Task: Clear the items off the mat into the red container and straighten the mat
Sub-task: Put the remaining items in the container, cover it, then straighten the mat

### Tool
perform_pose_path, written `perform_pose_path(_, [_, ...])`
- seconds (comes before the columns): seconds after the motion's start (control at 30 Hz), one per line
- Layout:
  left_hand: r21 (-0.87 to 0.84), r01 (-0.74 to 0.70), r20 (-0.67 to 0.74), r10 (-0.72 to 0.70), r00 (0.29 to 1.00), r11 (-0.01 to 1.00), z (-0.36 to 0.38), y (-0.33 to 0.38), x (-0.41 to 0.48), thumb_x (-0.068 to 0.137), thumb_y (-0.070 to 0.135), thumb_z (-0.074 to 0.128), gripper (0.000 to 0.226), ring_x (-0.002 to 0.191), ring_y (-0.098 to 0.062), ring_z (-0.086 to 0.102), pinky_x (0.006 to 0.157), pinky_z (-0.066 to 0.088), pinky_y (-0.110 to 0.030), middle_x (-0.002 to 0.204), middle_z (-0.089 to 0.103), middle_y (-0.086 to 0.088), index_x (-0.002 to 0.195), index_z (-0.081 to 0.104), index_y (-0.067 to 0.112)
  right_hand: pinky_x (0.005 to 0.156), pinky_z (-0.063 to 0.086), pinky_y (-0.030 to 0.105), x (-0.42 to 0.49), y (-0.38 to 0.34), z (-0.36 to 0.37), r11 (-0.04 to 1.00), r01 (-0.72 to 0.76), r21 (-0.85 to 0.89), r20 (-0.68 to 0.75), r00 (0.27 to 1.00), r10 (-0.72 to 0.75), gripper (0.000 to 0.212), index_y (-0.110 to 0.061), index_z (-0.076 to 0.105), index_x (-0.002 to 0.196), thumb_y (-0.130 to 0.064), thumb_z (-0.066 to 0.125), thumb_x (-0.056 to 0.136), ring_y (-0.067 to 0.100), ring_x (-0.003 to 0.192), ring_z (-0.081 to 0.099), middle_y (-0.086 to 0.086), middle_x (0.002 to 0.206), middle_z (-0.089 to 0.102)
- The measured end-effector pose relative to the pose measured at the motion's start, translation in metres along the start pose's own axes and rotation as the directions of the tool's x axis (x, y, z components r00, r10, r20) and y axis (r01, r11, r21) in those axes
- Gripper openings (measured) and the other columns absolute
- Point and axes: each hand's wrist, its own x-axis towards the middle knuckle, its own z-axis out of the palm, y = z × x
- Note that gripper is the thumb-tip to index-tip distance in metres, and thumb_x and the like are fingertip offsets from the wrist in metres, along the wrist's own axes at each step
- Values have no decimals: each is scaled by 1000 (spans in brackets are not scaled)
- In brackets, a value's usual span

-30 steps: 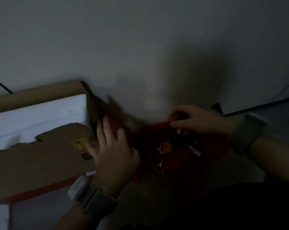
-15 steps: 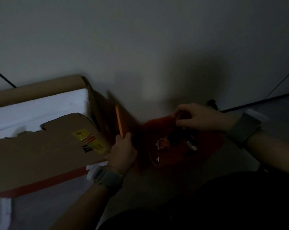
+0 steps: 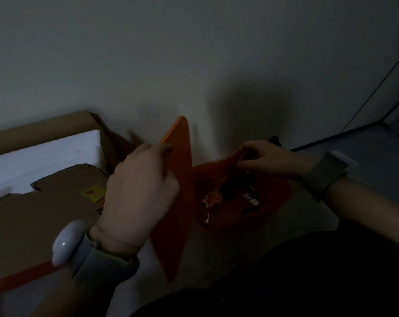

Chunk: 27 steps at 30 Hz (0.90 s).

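Note:
The scene is dim. My left hand (image 3: 139,193) grips an orange mat (image 3: 179,161), which stands on edge, nearly upright, between the cardboard box and the red container. The red container (image 3: 276,202) sits on the floor by the wall. Its far rim is pinched by my right hand (image 3: 269,160). Inside it lie a crumpled red-and-white wrapper (image 3: 213,199), a dark lump (image 3: 227,191) and a small black-and-white piece (image 3: 251,199).
An open cardboard box (image 3: 45,209) with white foam (image 3: 45,154) inside fills the left side, touching the wall. A small black object (image 3: 274,139) shows behind my right hand. Grey floor (image 3: 365,152) runs off to the right. My dark clothing covers the bottom right.
My left hand went from flat against the box to gripping the orange mat, then lifted it higher and nearer to me. My right hand stayed at the container's rim.

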Motion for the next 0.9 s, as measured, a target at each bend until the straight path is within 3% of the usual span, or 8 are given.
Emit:
perform_pose_path(0.1, [-94, -3, -14, 2, 1000, 996, -13, 15, 9, 84, 17, 48, 52, 78, -33, 64, 67, 54, -39, 105, 69, -9, 134, 55, 27, 87, 58, 36, -2, 4, -2, 997, -50, 66, 2, 999, 50, 28, -13, 60, 122, -25, 58, 96, 22, 92, 71, 5, 117, 66])
perform_pose_path(0.27, [-367, 19, -86, -54, 995, 930, -18, 15, 31, 82, 17, 45, 52, 37, -5, 46, 36, 31, -14, 75, 65, 1, 129, 58, 34, 88, 59, 41, -4, 21, -7, 978, -143, 154, -26, 989, 149, 27, -16, 63, 118, -28, 61, 94, 21, 92, 72, 3, 112, 68])
perform_pose_path(0.4, [-652, 106, -8, -146, 989, 751, 18, -1, 49, 83, -1, 45, 54, 33, -3, 46, 33, 33, -11, 81, 65, -1, 122, 63, 31, 59, 54, 18, -1, 51, -5, 919, -273, 284, -134, 938, 320, 19, -16, 64, 106, -23, 66, 88, 13, 75, 63, -2, 87, 64])
perform_pose_path(0.57, [-869, 316, 228, -258, 939, 381, 97, -27, 49, 75, -5, 54, 58, 78, -7, 71, 58, 58, -25, 116, 67, 7, 114, 68, 35, 44, 36, 19, -3, 119, 20, 781, -457, 425, -220, 785, 579, 12, -13, 62, 99, -20, 60, 89, 11, 55, 54, 3, 76, 57])
perform_pose_path(0.63, [-875, 332, 249, -261, 933, 351, 131, -38, 38, 68, -3, 56, 62, 89, -17, 68, 62, 58, -31, 121, 66, 6, 114, 66, 37, 51, 43, 24, -4, 143, 36, 728, -513, 455, -187, 744, 641, 36, -2, 59, 117, -27, 56, 92, 20, 71, 59, 9, 91, 61])
perform_pose_path(0.77, [-875, 292, 211, -239, 948, 385, 193, -61, 8, 65, -8, 61, 86, 110, -15, 64, 76, 60, -38, 131, 58, 7, 133, 43, 41, 64, 57, 39, -6, 174, 64, 621, -476, 622, -181, 684, 706, 31, -3, 55, 116, -16, 62, 89, 26, 76, 64, 13, 93, 65])
perform_pose_path(0.87, [-806, 465, 367, -307, 878, 366, 228, -74, -3, 65, 2, 68, 106, 122, -24, 57, 92, 54, -51, 141, 49, -3, 144, 18, 50, 57, 55, 19, -3, 198, 74, 712, -450, 539, -320, 673, 667, 39, 5, 57, 120, -4, 67, 84, 17, 68, 60, 3, 82, 63])
perform_pose_path(0.9, [-778, 507, 409, -313, 857, 371, 238, -78, -4, 65, 5, 69, 107, 126, -24, 54, 98, 50, -52, 144, 47, -2, 148, 13, 45, 68, 57, 19, -2, 203, 77, 729, -445, 520, -342, 674, 655, 44, 4, 55, 124, -4, 69, 83, 23, 78, 65, 8, 93, 67])
